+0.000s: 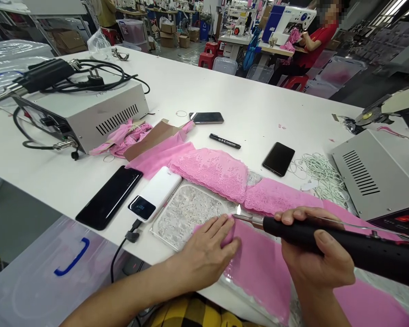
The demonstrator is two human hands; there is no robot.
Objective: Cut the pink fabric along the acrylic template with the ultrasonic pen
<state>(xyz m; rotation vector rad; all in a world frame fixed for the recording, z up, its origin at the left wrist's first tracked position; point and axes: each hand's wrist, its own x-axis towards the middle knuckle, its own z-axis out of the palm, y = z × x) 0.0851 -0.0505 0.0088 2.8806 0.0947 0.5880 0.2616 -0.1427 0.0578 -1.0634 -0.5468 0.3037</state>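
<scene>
My left hand (209, 252) lies flat on a piece of pink fabric (262, 268), its fingertips pressing the cloth down and its thumb apart. My right hand (318, 254) is wrapped round a black hand-held tool with a metal tip (330, 240). That tip meets the fabric right beside my left fingertips. Under the cloth is a clear-covered, grey-white speckled board (191, 211). Just beyond my hands lie a folded pink lace piece (213, 170) and another pink lace piece (279, 195).
On the left stand a grey vented box (98, 109) and a second black tool (47, 75). A white power bank (160, 193), several phones such as one black phone (278, 159), a marker (225, 141), and tangled pale cord (323, 175) surround the board. Another grey box (368, 168) stands right. A person in red (322, 38) sews behind.
</scene>
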